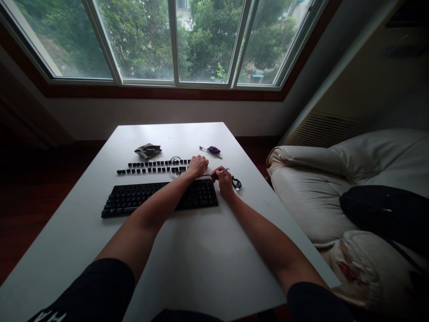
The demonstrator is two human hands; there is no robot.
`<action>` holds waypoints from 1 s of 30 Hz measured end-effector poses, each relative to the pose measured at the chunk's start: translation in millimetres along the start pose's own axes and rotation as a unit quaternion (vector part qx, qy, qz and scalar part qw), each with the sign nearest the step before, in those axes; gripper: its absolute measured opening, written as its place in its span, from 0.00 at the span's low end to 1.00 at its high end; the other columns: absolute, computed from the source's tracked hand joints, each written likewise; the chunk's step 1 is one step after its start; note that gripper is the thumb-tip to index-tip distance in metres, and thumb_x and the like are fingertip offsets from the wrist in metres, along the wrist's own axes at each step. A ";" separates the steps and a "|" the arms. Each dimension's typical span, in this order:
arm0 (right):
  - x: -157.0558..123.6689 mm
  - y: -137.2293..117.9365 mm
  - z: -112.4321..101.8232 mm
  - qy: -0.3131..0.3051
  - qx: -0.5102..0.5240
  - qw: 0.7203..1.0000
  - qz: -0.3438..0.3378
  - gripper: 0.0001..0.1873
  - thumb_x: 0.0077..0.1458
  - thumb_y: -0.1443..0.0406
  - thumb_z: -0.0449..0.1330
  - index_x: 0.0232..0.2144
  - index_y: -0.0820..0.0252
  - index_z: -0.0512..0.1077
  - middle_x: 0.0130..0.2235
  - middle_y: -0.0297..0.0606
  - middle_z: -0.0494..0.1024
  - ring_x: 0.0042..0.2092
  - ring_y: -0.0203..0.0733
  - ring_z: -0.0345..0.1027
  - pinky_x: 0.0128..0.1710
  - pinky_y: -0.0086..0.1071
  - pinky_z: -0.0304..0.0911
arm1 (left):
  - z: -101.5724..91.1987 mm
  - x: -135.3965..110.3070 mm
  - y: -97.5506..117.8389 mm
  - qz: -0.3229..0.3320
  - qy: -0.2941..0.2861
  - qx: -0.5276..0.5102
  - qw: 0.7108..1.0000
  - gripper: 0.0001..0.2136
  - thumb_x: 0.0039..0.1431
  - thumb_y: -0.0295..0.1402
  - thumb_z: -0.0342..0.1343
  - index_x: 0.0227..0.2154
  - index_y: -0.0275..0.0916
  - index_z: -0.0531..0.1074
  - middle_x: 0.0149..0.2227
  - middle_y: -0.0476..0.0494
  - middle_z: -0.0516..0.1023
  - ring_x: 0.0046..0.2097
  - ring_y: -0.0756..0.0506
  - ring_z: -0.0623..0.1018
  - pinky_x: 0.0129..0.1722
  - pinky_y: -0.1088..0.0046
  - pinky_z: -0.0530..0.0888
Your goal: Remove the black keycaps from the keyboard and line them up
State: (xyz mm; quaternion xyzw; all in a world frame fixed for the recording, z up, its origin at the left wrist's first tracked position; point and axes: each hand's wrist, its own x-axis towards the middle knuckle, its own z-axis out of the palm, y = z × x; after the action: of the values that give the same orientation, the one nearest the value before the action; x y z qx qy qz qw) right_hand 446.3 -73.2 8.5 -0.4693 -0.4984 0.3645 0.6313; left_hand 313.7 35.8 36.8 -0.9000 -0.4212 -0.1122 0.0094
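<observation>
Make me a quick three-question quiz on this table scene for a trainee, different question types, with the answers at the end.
1. True or false: two rows of small black keycaps lie between the crumpled gray cloth and the long black rectangular keyboard.

2. Multiple choice: what does the person's right hand hold?
(a) the gray cloth
(b) a slim, stick-like tool
(c) a dark purple bundle

3. Short answer: what lies on the white rectangular table just to the right of the right hand?

Key: 1. True. 2. (b). 3. A coiled black cable with a plug.
</observation>
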 end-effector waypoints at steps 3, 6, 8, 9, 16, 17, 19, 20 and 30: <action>-1.0 0.0 1.0 -0.001 -0.006 1.000 0.003 0.11 0.59 0.57 0.55 0.28 0.56 0.69 0.25 0.32 0.73 0.26 0.39 0.67 0.30 0.33 0.66 | 1.2 -0.6 -0.7 -0.009 -0.007 -0.009 1.000 0.11 0.65 0.33 0.54 0.44 0.42 0.80 0.47 0.38 0.79 0.51 0.38 0.73 0.51 0.59 0.67; -1.6 0.8 1.4 -0.010 -0.005 1.000 0.005 0.11 0.59 0.57 0.55 0.29 0.56 0.69 0.26 0.33 0.74 0.26 0.39 0.67 0.30 0.33 0.66 | 0.4 -2.9 0.1 -0.031 -0.007 -0.030 0.999 0.13 0.65 0.35 0.55 0.49 0.43 0.77 0.50 0.39 0.79 0.53 0.38 0.73 0.53 0.60 0.67; -1.0 0.4 1.9 -0.019 -0.005 1.000 0.005 0.12 0.59 0.57 0.55 0.29 0.56 0.69 0.27 0.33 0.75 0.26 0.38 0.67 0.29 0.33 0.66 | -1.5 -6.0 0.6 -0.048 0.003 -0.049 0.998 0.16 0.65 0.37 0.56 0.54 0.44 0.74 0.52 0.39 0.78 0.54 0.38 0.73 0.53 0.61 0.67; -0.2 -0.4 2.2 -0.020 -0.006 1.000 0.004 0.12 0.59 0.56 0.55 0.29 0.56 0.69 0.27 0.33 0.74 0.26 0.38 0.67 0.29 0.32 0.66 | -3.0 -8.1 0.6 -0.051 0.011 -0.058 0.997 0.17 0.66 0.37 0.56 0.55 0.44 0.73 0.53 0.39 0.77 0.55 0.39 0.73 0.54 0.61 0.67; 15.3 -18.6 -0.3 -0.033 -0.093 0.995 0.005 0.14 0.59 0.52 0.56 0.31 0.55 0.66 0.26 0.32 0.74 0.25 0.38 0.69 0.26 0.30 0.65 | -24.7 -33.7 -2.2 -0.027 0.033 -0.094 0.995 0.12 0.67 0.34 0.54 0.48 0.43 0.78 0.49 0.39 0.78 0.52 0.39 0.75 0.53 0.62 0.70; 17.1 -22.1 -1.5 -0.045 -0.116 0.992 0.011 0.14 0.59 0.53 0.56 0.30 0.55 0.66 0.25 0.32 0.74 0.24 0.38 0.68 0.25 0.30 0.64 | -28.0 -38.8 -2.6 -0.019 0.026 -0.104 0.994 0.12 0.67 0.34 0.53 0.47 0.43 0.79 0.47 0.39 0.79 0.50 0.40 0.76 0.52 0.63 0.71; 18.7 -28.6 -3.3 -0.063 -0.161 0.985 0.018 0.13 0.59 0.54 0.57 0.29 0.55 0.67 0.23 0.31 0.74 0.22 0.38 0.67 0.24 0.30 0.62 | -33.8 -49.2 -3.0 0.019 0.005 -0.130 0.991 0.11 0.67 0.33 0.53 0.45 0.43 0.80 0.45 0.41 0.80 0.47 0.42 0.78 0.50 0.66 0.72; 18.5 -31.6 -3.6 -0.068 -0.181 0.981 0.017 0.13 0.59 0.54 0.57 0.28 0.55 0.68 0.22 0.31 0.74 0.22 0.38 0.67 0.24 0.30 0.62 | -36.0 -54.3 -3.3 0.039 -0.005 -0.144 0.989 0.11 0.67 0.33 0.53 0.45 0.44 0.80 0.45 0.42 0.80 0.46 0.43 0.78 0.49 0.67 0.72; 14.6 -46.3 0.7 -0.107 -0.283 0.953 -0.025 0.09 0.60 0.60 0.57 0.29 0.55 0.70 0.24 0.31 0.74 0.25 0.39 0.68 0.27 0.30 0.61 | -37.5 -82.3 -5.0 0.098 -0.044 -0.172 0.979 0.10 0.62 0.29 0.57 0.44 0.44 0.80 0.46 0.44 0.80 0.47 0.43 0.78 0.48 0.69 0.73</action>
State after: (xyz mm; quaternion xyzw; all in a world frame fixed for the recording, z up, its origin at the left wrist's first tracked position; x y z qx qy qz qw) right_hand 448.7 -73.1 57.0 -0.5744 -0.6574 0.2406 0.4244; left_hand 251.6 -27.4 55.7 -0.9292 -0.3049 -0.1415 -0.1535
